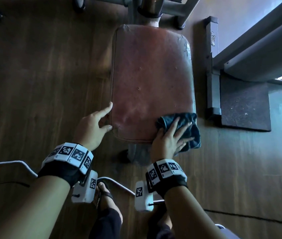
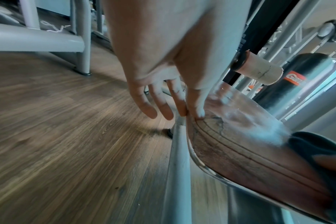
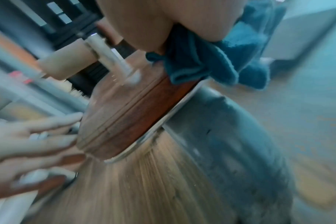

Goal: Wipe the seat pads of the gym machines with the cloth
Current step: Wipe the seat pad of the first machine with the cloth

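Note:
A worn reddish-brown seat pad (image 1: 152,80) on a grey post fills the middle of the head view. My right hand (image 1: 171,137) lies flat with spread fingers on a dark blue cloth (image 1: 188,121), pressing it onto the pad's near right corner; part of the cloth hangs over the edge. My left hand (image 1: 100,118) is at the pad's near left edge with straight fingers, its thumb touching the corner seam. In the left wrist view the fingers (image 2: 163,106) rest against the pad's side (image 2: 240,144). The right wrist view is blurred and shows the cloth (image 3: 211,63) on the pad (image 3: 128,118).
Grey machine frame tubes (image 1: 176,7) stand beyond the pad, with a foam roller (image 2: 259,71) above its far end. A black rubber mat (image 1: 243,107) and a grey beam (image 1: 257,49) lie to the right. Wooden floor surrounds the seat. A white cable (image 1: 16,163) and my sandalled foot (image 1: 104,192) are near me.

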